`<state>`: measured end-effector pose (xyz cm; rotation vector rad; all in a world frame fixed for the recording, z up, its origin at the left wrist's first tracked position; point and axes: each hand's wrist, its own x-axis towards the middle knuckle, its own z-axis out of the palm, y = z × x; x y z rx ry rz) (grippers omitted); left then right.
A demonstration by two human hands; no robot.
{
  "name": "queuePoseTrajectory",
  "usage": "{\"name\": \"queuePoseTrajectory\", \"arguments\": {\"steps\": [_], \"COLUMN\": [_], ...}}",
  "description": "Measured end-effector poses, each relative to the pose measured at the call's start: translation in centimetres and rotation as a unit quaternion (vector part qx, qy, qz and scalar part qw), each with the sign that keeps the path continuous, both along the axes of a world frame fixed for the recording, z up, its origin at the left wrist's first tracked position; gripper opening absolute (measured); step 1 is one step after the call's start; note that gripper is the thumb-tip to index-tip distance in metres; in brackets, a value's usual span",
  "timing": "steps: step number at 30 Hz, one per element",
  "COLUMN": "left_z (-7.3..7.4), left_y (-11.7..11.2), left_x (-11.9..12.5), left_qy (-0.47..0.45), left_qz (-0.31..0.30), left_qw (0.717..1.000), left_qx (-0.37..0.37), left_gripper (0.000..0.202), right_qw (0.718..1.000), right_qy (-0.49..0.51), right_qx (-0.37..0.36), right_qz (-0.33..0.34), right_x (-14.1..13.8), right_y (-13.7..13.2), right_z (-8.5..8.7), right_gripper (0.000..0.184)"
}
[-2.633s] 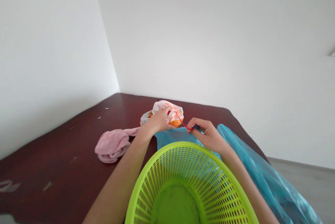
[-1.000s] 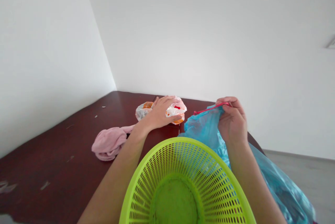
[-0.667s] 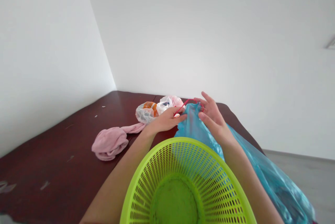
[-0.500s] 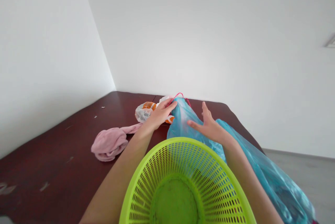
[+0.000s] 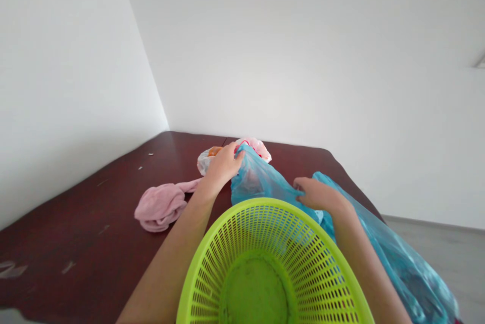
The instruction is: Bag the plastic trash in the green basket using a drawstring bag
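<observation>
A translucent blue plastic bag [image 5: 261, 178] lies stretched across the far part of the table. My left hand [image 5: 224, 162] grips its far end, close to a red drawstring. Fingers curled, my right hand [image 5: 317, 193] pinches the bag's near right part. In front of both hands, between my forearms, is a bright green plastic basket [image 5: 265, 205] with slotted sides and nothing in it. More blue plastic [image 5: 394, 248] spreads from beneath my right forearm towards the lower right.
A bunched pink cloth [image 5: 161, 207] rests left of my left forearm on the dark red table [image 5: 94, 243]. Behind my left hand are a clear bag with something orange [image 5: 206, 158] and a pinkish-white plastic bag [image 5: 261, 148]. White walls [image 5: 288, 61] rise behind the table.
My right hand has gone from spread fingers above the blue bag to pinching it. My left hand has shifted slightly left with the bag's end, uncovering the pinkish-white bag behind.
</observation>
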<state>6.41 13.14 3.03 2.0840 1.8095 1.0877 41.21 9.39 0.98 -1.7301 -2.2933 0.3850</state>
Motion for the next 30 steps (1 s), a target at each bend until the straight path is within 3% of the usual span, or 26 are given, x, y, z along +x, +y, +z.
{"name": "queuePoseTrajectory", "arguments": {"steps": [2,3,5,7,10,12,13,15,16,18,19,21,22,23,25,27,30], "left_z": [0.1,0.3,0.7,1.1,0.7,-0.1,-0.7,-1.6,-1.9,-2.2,-2.1,-1.7,-1.5,-1.3,-1.1,-1.1,-1.6], "left_y": [-0.4,-0.7,-1.4,-2.1,-2.7,-2.5,-2.2,-1.4,-1.0,-0.4,-0.2,-0.1,-0.3,-0.5,-1.0,-1.6,-2.2], "left_x": [-0.1,0.0,0.4,1.3,3.2,4.5,5.0,5.5,5.6,5.4,5.2,4.7,4.4,4.2,4.0,4.1,4.9], "left_qy": [0.002,-0.002,-0.004,0.005,0.015,0.004,-0.007,-0.033,-0.047,-0.071,-0.082,-0.109,-0.126,-0.146,-0.182,-0.195,-0.212], "left_qz": [-0.007,-0.034,-0.128,-0.234,-0.316,-0.319,-0.311,-0.288,-0.273,-0.246,-0.235,-0.222,-0.220,-0.221,-0.248,-0.318,-0.419], "left_qw": [0.999,0.996,0.983,0.962,0.944,0.945,0.948,0.956,0.960,0.967,0.968,0.969,0.967,0.964,0.949,0.923,0.874], "left_qx": [0.051,0.085,0.134,0.137,0.096,0.071,0.065,0.049,0.037,0.011,0.002,-0.012,-0.021,-0.036,-0.065,-0.092,-0.129], "left_gripper": [0.060,0.075,0.098,0.116,0.141,0.129,0.110,0.056,0.041,0.051,0.056,0.059,0.060,0.061,0.063,0.073,0.123], "right_qw": [0.990,0.969,0.896,0.834,0.787,0.765,0.756,0.762,0.781,0.843,0.877,0.928,0.940,0.943,0.922,0.873,0.800], "right_qy": [0.130,0.225,0.420,0.538,0.612,0.634,0.640,0.626,0.602,0.518,0.462,0.358,0.331,0.326,0.380,0.477,0.588], "right_qx": [0.062,0.097,0.142,0.123,0.049,0.007,-0.004,-0.004,0.011,0.061,0.080,0.077,0.064,0.053,0.061,0.095,0.116], "right_qz": [0.006,0.004,-0.004,0.006,0.057,0.112,0.138,0.167,0.165,0.131,0.108,0.069,0.056,0.048,0.033,0.006,-0.025], "right_x": [0.1,0.0,-0.7,-1.7,-3.3,-4.2,-4.5,-4.7,-4.6,-4.3,-4.0,-3.6,-3.4,-3.4,-3.6,-4.1,-5.3], "right_y": [-0.1,-0.2,-0.5,-0.9,-1.6,-2.2,-2.4,-2.6,-2.6,-2.3,-2.1,-1.7,-1.5,-1.4,-1.3,-1.5,-2.0], "right_z": [1.8,2.6,3.8,4.5,4.6,4.4,4.3,4.1,4.0,3.8,3.7,3.5,3.5,3.5,3.7,4.0,4.5], "right_gripper": [0.024,0.027,0.042,0.055,0.067,0.074,0.079,0.088,0.094,0.101,0.094,0.057,0.040,0.033,0.036,0.036,0.044]}}
